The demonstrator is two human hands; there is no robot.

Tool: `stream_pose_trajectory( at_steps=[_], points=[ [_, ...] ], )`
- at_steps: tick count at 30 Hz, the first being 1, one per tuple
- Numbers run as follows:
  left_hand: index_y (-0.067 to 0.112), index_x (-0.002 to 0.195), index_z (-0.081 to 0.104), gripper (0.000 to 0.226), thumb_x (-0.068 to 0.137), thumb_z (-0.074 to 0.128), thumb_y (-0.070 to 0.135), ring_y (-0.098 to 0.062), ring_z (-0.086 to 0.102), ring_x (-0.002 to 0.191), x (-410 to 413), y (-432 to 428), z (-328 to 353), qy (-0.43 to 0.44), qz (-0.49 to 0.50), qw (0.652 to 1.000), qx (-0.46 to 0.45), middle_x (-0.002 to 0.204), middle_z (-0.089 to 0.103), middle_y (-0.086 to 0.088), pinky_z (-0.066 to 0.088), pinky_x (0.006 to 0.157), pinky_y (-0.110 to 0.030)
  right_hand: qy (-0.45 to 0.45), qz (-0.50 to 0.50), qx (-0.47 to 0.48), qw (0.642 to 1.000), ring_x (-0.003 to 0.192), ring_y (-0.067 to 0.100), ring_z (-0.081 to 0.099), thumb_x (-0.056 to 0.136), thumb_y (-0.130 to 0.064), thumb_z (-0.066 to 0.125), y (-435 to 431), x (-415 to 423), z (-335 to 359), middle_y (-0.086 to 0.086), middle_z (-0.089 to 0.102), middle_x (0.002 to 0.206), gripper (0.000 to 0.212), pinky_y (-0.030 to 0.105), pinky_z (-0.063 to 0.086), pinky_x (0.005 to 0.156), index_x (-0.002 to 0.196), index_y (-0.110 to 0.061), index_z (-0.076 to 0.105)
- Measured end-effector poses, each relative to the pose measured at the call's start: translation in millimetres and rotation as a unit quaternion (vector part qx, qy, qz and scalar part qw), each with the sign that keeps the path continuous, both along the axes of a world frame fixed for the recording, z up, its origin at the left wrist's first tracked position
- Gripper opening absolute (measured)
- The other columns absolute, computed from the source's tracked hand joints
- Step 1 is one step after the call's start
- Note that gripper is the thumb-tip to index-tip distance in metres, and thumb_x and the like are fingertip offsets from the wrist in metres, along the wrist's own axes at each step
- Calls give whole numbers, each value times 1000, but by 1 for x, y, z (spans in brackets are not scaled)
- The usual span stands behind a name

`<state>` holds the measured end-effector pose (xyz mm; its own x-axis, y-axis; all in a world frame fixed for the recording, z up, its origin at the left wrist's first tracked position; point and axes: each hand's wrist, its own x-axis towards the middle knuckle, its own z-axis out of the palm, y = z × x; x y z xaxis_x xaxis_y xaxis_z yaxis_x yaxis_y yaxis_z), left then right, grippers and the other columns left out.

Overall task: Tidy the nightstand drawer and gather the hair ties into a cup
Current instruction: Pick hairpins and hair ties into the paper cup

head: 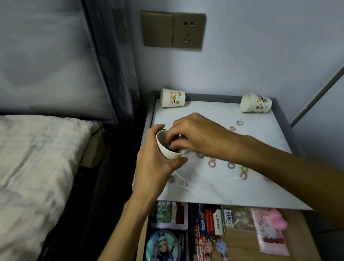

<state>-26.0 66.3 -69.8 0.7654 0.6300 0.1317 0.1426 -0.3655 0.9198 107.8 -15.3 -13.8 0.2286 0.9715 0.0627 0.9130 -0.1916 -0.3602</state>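
My left hand (153,160) grips a white paper cup (168,150), tilted toward me, above the left side of the nightstand top (259,142). Dark hair ties lie inside the cup. My right hand (195,136) reaches into the cup's mouth with its fingertips pinched together; what they hold is hidden. Several small pastel hair ties lie loose on the top, among them a pink one (212,163), a purple one (231,165) and a pair (243,175) near the front. Two more (235,125) lie farther back.
Two printed paper cups lie tipped over at the back, one left (173,100), one right (255,103). The open drawer (297,240) below holds cards, packets, a round badge (162,251), keychains and a pink pouch (270,234). A bed (23,178) stands left.
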Motion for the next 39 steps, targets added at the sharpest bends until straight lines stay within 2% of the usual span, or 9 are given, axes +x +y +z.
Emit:
stream_pose_trajectory(
  at_steps=[7,11,15,19,22,27,32,35,39],
  points=[
    [29,121,45,80,59,93,18,-8,59,97,6,-31,-3,-3,-77,997,26,106,60,14,51,76,-24,188,-253,83,945,54,-3,59,93,-23,65,-71,-6,-9,-5,66,80,5,14,44,51,97,-20,67],
    [27,124,45,82,59,93,26,-12,58,106,4,-53,-10,-7,-136,990,41,115,58,11,52,86,-38,201,-267,38,942,48,-3,56,99,-27,54,-106,-26,-25,-11,61,56,18,12,38,51,84,-20,60],
    [35,128,41,86,57,89,45,-11,53,117,-6,-85,-22,24,-202,979,3,125,51,15,51,95,-39,203,-295,35,933,52,5,61,98,-22,55,-144,-44,-41,-7,55,52,33,22,41,52,65,-22,50],
    [35,134,45,75,72,57,76,4,44,107,-23,-115,-13,88,-208,970,85,123,46,23,41,92,-24,157,-314,36,935,68,16,63,96,-23,55,-193,-54,-55,-1,65,70,19,38,50,66,84,-18,69],
    [29,128,56,47,91,55,59,3,58,87,-22,-128,-7,140,-211,961,112,120,60,15,48,77,-23,113,-329,23,937,72,18,62,97,-22,54,-222,-57,-64,2,68,75,19,40,52,69,96,-15,71],
    [13,114,69,24,94,60,23,-8,70,67,-15,-169,-12,204,-250,939,122,99,73,-4,55,57,-20,82,-327,8,941,75,17,62,96,-26,56,-258,-67,-86,-1,68,80,17,42,54,68,96,-19,70],
    [2,104,71,23,89,55,-3,-11,66,49,-11,-199,-42,228,-297,919,125,74,72,-11,54,46,-24,100,-320,-33,942,71,10,62,96,-36,57,-287,-68,-102,-6,69,75,22,37,54,68,88,-22,72],
    [0,109,70,26,89,54,-6,-14,67,49,-10,-212,-57,238,-319,908,132,84,73,-14,55,45,-27,121,-380,8,917,66,8,64,98,-46,50,-300,-53,-95,-7,67,71,36,32,53,66,83,-21,70],
    [0,117,68,28,92,55,-4,-13,66,52,-4,-232,-76,260,-365,884,134,103,71,-17,58,50,-31,133,-440,58,886,76,15,65,97,-43,51,-305,-33,-89,-4,70,82,30,36,53,74,94,-21,72]
  ],
)
